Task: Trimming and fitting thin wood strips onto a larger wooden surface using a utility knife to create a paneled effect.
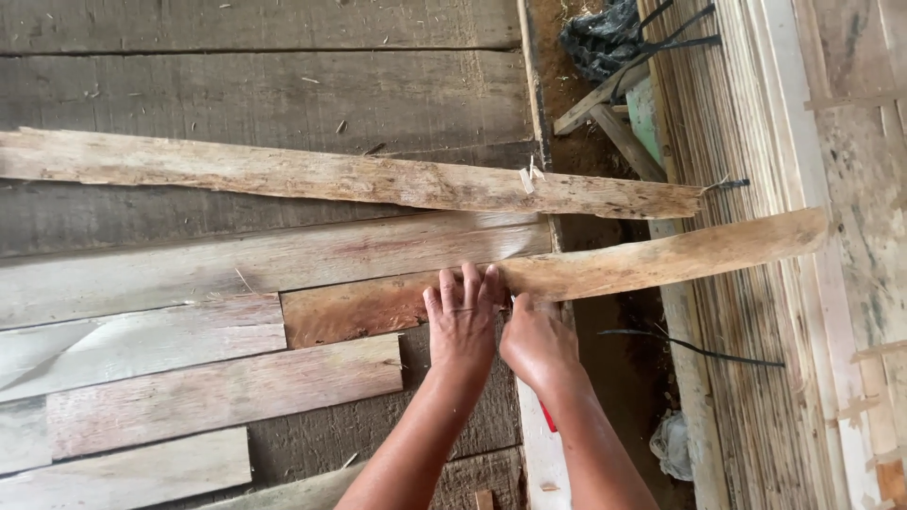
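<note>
My left hand (461, 319) lies flat, fingers together, pressing on a long reddish-brown wooden plank (605, 269) that reaches from the bench out to the right over a gap. My right hand (537, 342) is curled beside it at the plank's near edge, closed around a thin tool; a red handle (548, 417) shows below my wrist, and the tip is hidden. A second rough, pale plank (312, 177) lies across the bench just beyond.
Several shorter boards (222, 389) lie side by side on the dark plank bench (265, 90). To the right are a dirt floor (628, 373), black straps (694, 348), a black bag (600, 38) and a stack of thin wood sheets (732, 142).
</note>
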